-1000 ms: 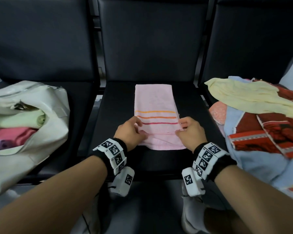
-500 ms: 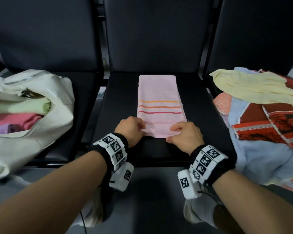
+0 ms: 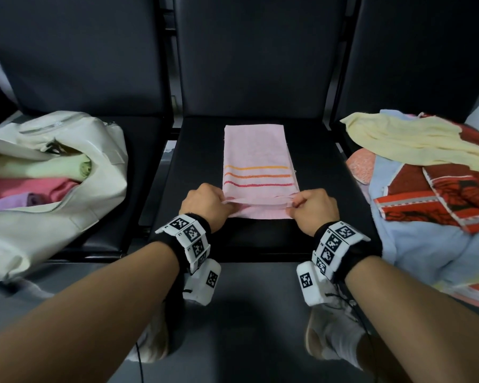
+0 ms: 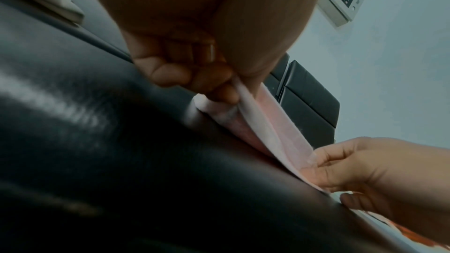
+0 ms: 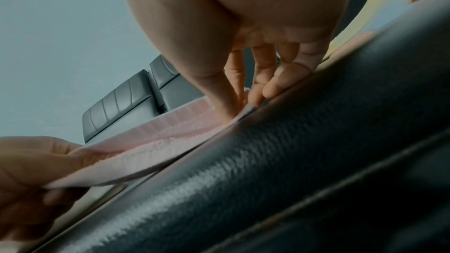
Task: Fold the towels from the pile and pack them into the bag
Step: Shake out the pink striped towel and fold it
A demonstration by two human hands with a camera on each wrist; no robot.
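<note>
A pink towel (image 3: 256, 158) with orange and red stripes lies folded lengthwise on the middle black seat (image 3: 324, 189). My left hand (image 3: 205, 204) pinches its near left corner and my right hand (image 3: 313, 207) pinches its near right corner, with the near edge lifted slightly off the seat. The left wrist view shows the thumb and fingers (image 4: 216, 88) of my left hand closed on the pink towel (image 4: 258, 122) edge. In the right wrist view my fingers (image 5: 258, 91) clamp the pink towel (image 5: 155, 151) at its corner. The cream bag (image 3: 75, 189) lies open on the left seat with folded towels inside.
A pile of unfolded towels (image 3: 432, 194), yellow, red-patterned and light blue, covers the right seat. Black seat backs (image 3: 255, 51) rise behind. My shoes (image 3: 332, 335) stand on the grey floor below the seat's front edge.
Both hands have shifted from resting at the towel's near end to pinching its near corners, and the near edge has lifted a little.
</note>
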